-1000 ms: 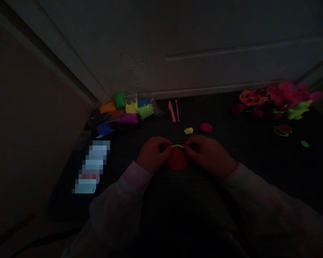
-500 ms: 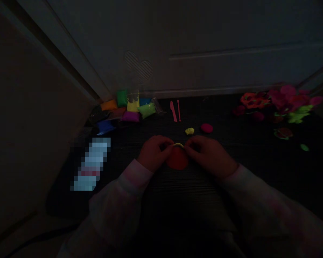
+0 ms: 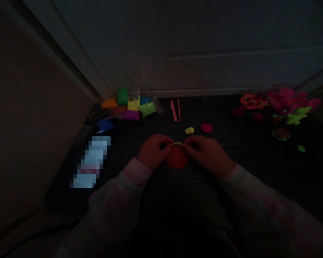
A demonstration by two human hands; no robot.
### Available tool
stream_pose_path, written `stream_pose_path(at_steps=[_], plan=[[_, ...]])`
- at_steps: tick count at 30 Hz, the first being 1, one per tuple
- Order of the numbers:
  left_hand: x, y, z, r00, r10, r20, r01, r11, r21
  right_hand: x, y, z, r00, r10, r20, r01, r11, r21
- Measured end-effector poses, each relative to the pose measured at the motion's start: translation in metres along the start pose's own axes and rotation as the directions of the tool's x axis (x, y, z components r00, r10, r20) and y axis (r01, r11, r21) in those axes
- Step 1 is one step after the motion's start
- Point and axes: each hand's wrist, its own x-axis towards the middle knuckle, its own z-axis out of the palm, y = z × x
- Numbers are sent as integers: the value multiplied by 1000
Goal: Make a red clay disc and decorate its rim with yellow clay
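Note:
A thin yellow clay strip (image 3: pixel 177 143) curves along the upper edge of a flat, rounded red piece (image 3: pixel 177 157), which looks like clay. My left hand (image 3: pixel 154 152) is closed, pinching the strip's left end between thumb and finger. At the opposite end my right hand (image 3: pixel 208 154) does the same, also closed. Both thumbs lie close to the red piece's upper corners; whether they press on it I cannot tell. Just beyond my hands are a small yellow clay lump (image 3: pixel 189 130) and a smooth dark pink clay disc (image 3: pixel 206 128).
Bags of coloured clay (image 3: pixel 131 115) are heaped at the back left. A pink plastic knife (image 3: pixel 173 110) and a thin pink tool (image 3: pixel 179 110) lie near the wall. Clay flowers (image 3: pixel 281 102) stand at the right on the dark table (image 3: pixel 188 186). A blurred-out bright screen (image 3: pixel 93 163) is at left.
The view has shifted very slightly. Both hands keep their pinch on the yellow strip, with hardly any movement.

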Motion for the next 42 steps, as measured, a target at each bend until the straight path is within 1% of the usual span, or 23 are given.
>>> stream_pose_path(at_steps=[6,12,17,23,25,27,29,32,36,38,40,42], plan=[[0,-1,1,1000,4,-8,-4,1000,-8,-1,-1,-1,1000,8,-14,-8,1000,30],[0,0,0,999,35,6,-35,999,-5,-1,-3,-3,999,32,2,-32,999,32],[1,0,0,1000,20,18,-20,1000,1,-1,-2,-3,1000,28,-1,-28,999,33],[0,0,1,1000,11,-8,-12,999,-35,-1,-2,-1,999,32,-3,-32,997,68],[-1,2,2,1000,14,-18,-15,999,-40,-2,2,0,999,49,9,-49,995,82],[-1,2,4,999,44,-10,-44,998,-45,-1,7,2,997,73,18,-75,992,104],[-1,1,6,999,50,-5,-50,998,-33,0,14,3,992,117,49,-121,988,95],[0,0,7,998,54,-14,-55,998,-22,1,18,4,988,136,67,-141,987,79],[-1,1,7,997,67,-35,-68,998,-15,-1,11,0,981,185,58,-190,977,96],[-1,2,6,996,67,-54,-68,998,-14,-1,6,-2,974,213,79,-221,968,118],[0,2,5,995,71,-67,-72,997,-18,0,3,-4,971,214,105,-227,964,136],[0,2,4,996,75,-57,-77,997,-19,0,2,-5,971,207,117,-223,963,152]])
